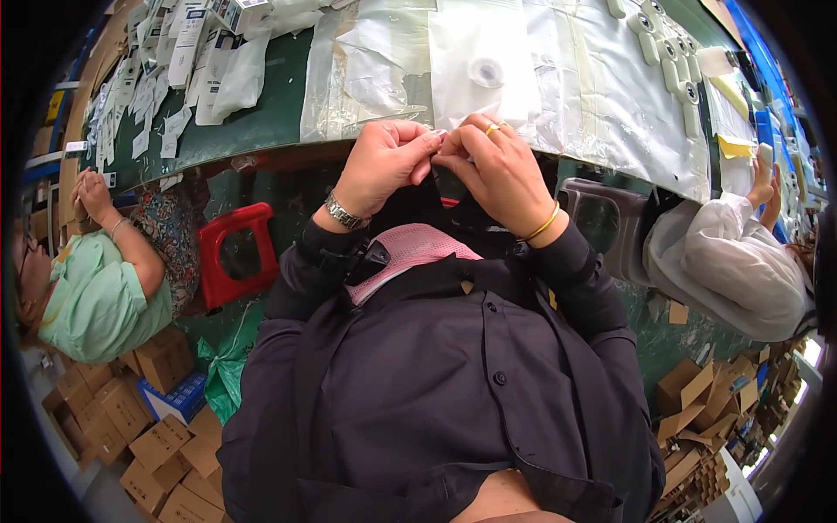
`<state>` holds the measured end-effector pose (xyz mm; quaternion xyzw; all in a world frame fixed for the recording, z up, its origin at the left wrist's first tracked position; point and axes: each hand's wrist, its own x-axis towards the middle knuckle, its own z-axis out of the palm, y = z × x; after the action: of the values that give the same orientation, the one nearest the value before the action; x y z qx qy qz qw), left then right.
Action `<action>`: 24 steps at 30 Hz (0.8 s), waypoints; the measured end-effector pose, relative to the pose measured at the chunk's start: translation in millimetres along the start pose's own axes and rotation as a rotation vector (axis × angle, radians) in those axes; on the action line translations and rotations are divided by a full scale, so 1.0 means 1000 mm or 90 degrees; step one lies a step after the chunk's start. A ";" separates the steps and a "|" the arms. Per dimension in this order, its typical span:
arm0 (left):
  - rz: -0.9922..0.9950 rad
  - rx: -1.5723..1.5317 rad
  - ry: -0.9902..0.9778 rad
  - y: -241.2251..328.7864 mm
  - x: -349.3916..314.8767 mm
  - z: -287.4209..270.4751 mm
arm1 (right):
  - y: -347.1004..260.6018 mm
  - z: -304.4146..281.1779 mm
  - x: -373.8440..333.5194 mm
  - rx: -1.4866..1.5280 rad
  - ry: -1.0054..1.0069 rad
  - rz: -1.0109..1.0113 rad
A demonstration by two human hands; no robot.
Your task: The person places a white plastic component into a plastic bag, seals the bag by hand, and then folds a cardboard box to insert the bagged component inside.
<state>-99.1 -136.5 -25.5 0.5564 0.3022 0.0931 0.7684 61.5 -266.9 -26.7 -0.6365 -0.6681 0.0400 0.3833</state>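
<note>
At the near edge of the table, my left hand and my right hand meet, fingertips almost touching. Both are closed in a pinch around something small and pale; the fingers hide most of it, so its kind does not show. Just beyond the right hand, a small white roll with a round core lies on a white sheet. My left wrist has a metal watch, my right a gold-coloured bangle.
Flat boxes and clear bags heap at the far left. Several white handheld devices line the right side. People sit at both sides, beside a red stool and a grey chair. Cardboard boxes stand on the floor.
</note>
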 end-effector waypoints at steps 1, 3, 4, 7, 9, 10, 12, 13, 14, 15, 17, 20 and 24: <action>0.000 -0.003 -0.003 -0.002 0.000 0.000 | 0.001 -0.001 -0.001 0.000 -0.001 0.001; 0.000 -0.006 -0.006 -0.004 0.002 -0.002 | 0.000 -0.007 -0.002 0.051 -0.006 0.002; 0.007 0.007 0.009 -0.004 0.004 -0.004 | 0.000 -0.010 -0.004 0.076 -0.008 0.003; 0.022 0.033 0.035 -0.004 0.005 -0.011 | -0.004 -0.025 -0.014 0.178 0.017 0.062; -0.007 0.025 0.022 0.002 0.001 -0.014 | -0.004 -0.032 -0.022 0.228 0.032 0.094; -0.023 0.022 0.015 0.005 -0.001 -0.016 | -0.003 -0.035 -0.026 0.318 0.102 0.122; -0.028 0.030 0.012 0.009 -0.005 -0.021 | 0.000 -0.041 -0.034 0.496 0.244 0.174; -0.033 0.039 0.010 0.011 -0.007 -0.024 | 0.004 -0.047 -0.043 0.495 0.244 0.174; -0.038 0.047 0.008 0.012 -0.009 -0.027 | 0.011 -0.057 -0.056 0.646 0.257 0.196; -0.038 0.048 0.008 0.011 -0.011 -0.030 | 0.018 -0.064 -0.067 0.801 0.267 0.217; -0.037 0.054 0.025 0.007 -0.013 -0.034 | 0.027 -0.077 -0.086 0.656 0.238 0.338; -0.037 0.092 0.019 0.003 -0.015 -0.052 | 0.031 -0.084 -0.100 0.352 0.176 0.558; 0.083 0.203 0.063 0.002 -0.018 -0.056 | 0.030 -0.066 -0.090 -0.344 0.116 0.112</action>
<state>-144.8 -99.4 -28.9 0.6844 0.3137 0.1208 0.6470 114.4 -369.2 -37.8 -0.7718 -0.5597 -0.1634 0.2536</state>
